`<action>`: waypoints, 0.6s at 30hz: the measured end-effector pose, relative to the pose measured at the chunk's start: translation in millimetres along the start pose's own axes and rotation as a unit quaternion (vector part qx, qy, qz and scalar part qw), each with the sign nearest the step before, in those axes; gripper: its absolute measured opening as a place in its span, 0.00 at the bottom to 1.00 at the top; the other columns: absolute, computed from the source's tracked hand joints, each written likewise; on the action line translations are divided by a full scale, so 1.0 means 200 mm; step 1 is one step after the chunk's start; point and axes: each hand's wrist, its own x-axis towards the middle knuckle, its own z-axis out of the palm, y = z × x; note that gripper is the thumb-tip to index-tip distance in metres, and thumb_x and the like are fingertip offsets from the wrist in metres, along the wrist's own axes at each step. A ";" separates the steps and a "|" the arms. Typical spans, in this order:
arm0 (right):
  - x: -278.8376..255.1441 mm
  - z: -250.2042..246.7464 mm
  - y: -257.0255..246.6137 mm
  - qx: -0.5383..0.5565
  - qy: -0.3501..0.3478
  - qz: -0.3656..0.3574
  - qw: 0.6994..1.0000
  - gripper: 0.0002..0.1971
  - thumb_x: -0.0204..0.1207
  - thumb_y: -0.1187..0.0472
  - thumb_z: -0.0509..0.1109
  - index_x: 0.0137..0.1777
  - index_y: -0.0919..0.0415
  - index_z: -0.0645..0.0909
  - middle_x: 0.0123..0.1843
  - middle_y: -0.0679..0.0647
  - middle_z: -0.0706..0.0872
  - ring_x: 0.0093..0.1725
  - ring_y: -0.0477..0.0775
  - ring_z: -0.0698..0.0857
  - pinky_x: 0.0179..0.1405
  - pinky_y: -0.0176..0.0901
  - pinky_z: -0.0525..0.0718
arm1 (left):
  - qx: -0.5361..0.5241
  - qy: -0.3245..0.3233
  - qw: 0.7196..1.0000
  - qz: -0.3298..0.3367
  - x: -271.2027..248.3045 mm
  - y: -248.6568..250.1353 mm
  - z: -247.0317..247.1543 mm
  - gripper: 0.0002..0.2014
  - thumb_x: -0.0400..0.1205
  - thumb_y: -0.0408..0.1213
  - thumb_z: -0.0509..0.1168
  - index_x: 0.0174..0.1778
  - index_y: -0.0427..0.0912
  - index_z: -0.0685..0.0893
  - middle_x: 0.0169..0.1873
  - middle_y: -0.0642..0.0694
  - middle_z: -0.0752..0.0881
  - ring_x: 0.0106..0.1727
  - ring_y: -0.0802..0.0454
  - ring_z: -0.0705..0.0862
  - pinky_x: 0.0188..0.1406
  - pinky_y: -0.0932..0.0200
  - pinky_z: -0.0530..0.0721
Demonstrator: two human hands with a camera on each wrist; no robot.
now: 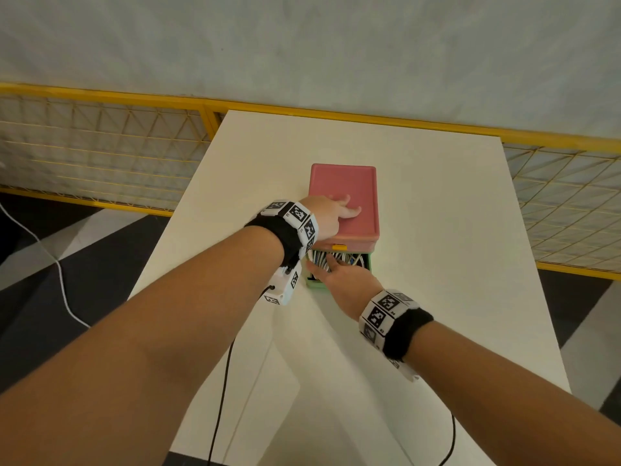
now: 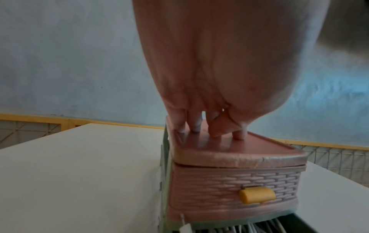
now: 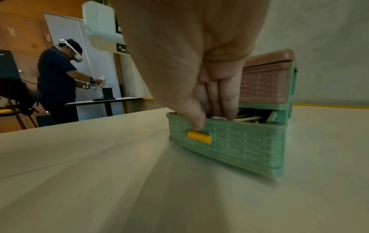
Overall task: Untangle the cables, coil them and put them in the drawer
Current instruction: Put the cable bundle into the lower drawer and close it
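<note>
While the green drawer [image 3: 227, 141] stands pulled out at the bottom of the small chest [image 1: 344, 203], the white cables [image 1: 331, 257] lie bundled inside it, just under the closed pink drawer [image 2: 229, 189] with its yellow knob [image 2: 257, 197]. The chest sits near the middle of a pale white table [image 1: 437, 297], toward its far half. Behind the table runs a yellow-framed wire fence [image 1: 100, 139], and beyond that a plain grey-blue wall [image 1: 302, 45]; the floor [image 1: 67, 257] to either side is patterned in dark and light shapes, with a white cord trailing across it on the left. From the right wrist view, another person [image 3: 58, 82] in a dark shirt and a headset stands at a dark table farther off in the room. The left hand [image 1: 331, 213] rests on the pink lid, fingers [image 2: 195, 124] straight and spread a little, tips pressing down on the flat top and gripping nothing. The right hand [image 1: 342, 280] reaches into the open drawer: its fingers [image 3: 225, 100] point down among the cables and touch them, while the thumb [image 3: 195, 119] lies over the drawer's front rim just above the drawer's own yellow knob [image 3: 199, 139]. Whether those fingers are closed round a cable I cannot tell.
</note>
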 end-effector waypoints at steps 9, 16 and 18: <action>-0.03 0.08 -0.04 0.027 0.004 0.063 0.998 0.32 0.80 0.75 0.53 0.83 0.65 0.48 0.83 0.69 0.50 0.82 0.67 0.58 0.77 0.57 0.65 | -0.004 -0.003 1.000 0.001 0.00 0.00 0.01 0.37 0.85 0.22 0.47 0.85 0.62 0.50 0.86 0.54 0.43 0.87 0.45 0.44 0.85 0.46 0.51; -0.04 0.10 -0.07 -0.031 0.159 0.082 0.983 0.21 0.65 0.69 0.71 0.60 0.66 0.82 0.59 0.64 0.78 0.56 0.64 0.82 0.57 0.57 0.84 | -0.004 0.008 1.000 0.007 0.00 -0.01 0.02 0.38 0.84 0.22 0.47 0.85 0.61 0.50 0.86 0.54 0.43 0.87 0.45 0.43 0.85 0.46 0.51; -0.03 0.12 -0.07 -0.047 0.181 0.060 0.981 0.17 0.62 0.68 0.74 0.54 0.66 0.84 0.55 0.60 0.75 0.52 0.62 0.82 0.51 0.54 0.86 | -0.006 0.015 1.000 0.007 0.00 -0.01 0.03 0.37 0.84 0.22 0.47 0.85 0.61 0.51 0.86 0.54 0.44 0.87 0.46 0.44 0.85 0.46 0.52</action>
